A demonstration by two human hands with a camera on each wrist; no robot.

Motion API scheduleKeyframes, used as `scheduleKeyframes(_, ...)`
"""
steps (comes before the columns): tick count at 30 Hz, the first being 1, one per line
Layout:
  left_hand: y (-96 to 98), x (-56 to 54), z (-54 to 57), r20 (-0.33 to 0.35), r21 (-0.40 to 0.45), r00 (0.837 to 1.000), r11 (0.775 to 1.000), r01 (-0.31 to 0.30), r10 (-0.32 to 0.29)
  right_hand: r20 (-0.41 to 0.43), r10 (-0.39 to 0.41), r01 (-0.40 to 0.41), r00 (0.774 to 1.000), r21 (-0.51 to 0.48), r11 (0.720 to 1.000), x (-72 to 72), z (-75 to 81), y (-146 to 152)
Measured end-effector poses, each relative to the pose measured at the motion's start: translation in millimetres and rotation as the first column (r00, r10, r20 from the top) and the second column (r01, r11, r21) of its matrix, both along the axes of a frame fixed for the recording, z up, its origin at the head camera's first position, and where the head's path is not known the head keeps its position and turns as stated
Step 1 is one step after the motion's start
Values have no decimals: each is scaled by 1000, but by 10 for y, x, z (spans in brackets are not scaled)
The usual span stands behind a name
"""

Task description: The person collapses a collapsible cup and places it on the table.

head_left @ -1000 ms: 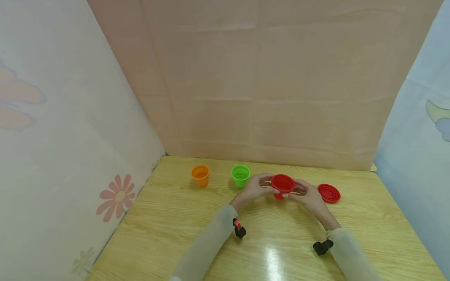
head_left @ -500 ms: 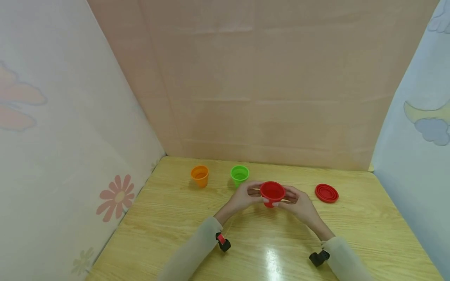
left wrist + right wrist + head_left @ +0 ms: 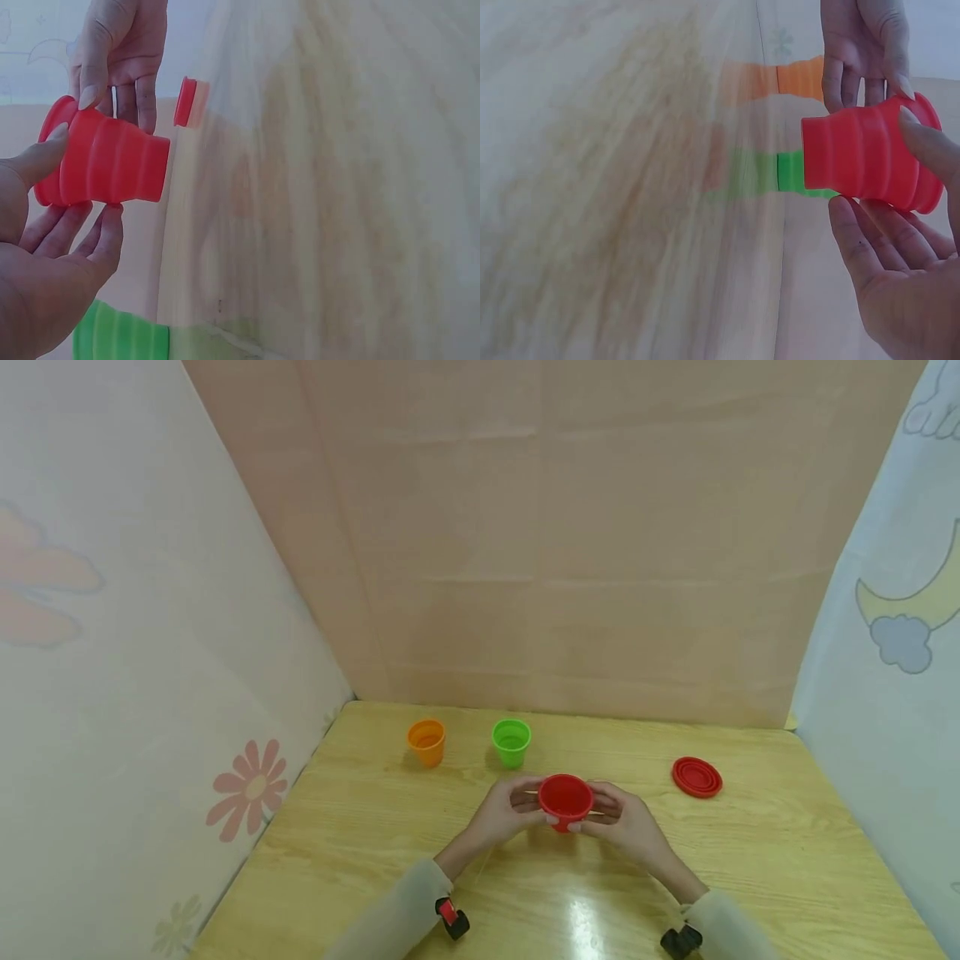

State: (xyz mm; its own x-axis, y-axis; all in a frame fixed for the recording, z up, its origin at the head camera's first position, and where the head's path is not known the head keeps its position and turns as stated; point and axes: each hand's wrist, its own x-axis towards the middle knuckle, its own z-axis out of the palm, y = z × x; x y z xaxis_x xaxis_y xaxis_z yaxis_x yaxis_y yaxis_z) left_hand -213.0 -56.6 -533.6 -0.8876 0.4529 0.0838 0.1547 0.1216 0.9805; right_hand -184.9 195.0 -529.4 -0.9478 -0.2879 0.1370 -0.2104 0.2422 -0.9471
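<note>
A red collapsible cup [image 3: 566, 797], pulled out to full height with ringed walls, is held upright between both hands. My left hand [image 3: 504, 814] grips its left side, thumb near the rim and fingers round the wall. On the opposite side my right hand [image 3: 626, 823] grips it the same way. The right wrist view has the cup's base [image 3: 814, 153] a little above the tabletop. Behind the hands a green cup [image 3: 512, 743] and an orange cup [image 3: 427, 743] stand extended on the table.
A flattened red collapsible cup [image 3: 697, 777] lies at the right on the wooden table [image 3: 360, 860]. A plain beige backdrop [image 3: 540, 543] rises at the table's far edge. Patterned pale panels [image 3: 135, 710] flank both sides.
Both hands have brought the red cup toward the person and somewhat left, away from the flattened red cup. The green, orange and flattened cups stay where they were.
</note>
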Motion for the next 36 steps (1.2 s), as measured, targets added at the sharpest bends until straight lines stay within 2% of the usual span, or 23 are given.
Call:
scheduleKeyframes(4, -53, 91, -11, 34, 12, 999, 1000, -16, 16, -8, 22, -23, 1000, -12, 1000, 40, 5, -35)
scheduleKeyframes(9, -85, 154, -6, 63, 30, 998, 999, -25, 23, 5, 31, -31, 999, 5, 999, 58, -4, -45)
scheduleKeyframes(18, -100, 173, -9, 48, 54, 999, 998, -14, 11, 12, 41, -40, 999, -25, 999, 61, -60, -54)
scheduleKeyframes(23, -116, 185, -13, 67, 59, 998, 998, -21, 17, 17, 9, -9, 1000, -24, 1000, 58, -71, -72)
scheduleKeyframes(29, -142, 214, -16, 84, 60, 996, 998, -32, 27, 4, 28, -28, 1000, -34, 999, 69, -76, -105)
scheduleKeyframes(36, -158, 244, -17, 98, 59, 994, 997, -45, 39, 49, 39, -38, 998, -14, 999, 84, -35, -117)
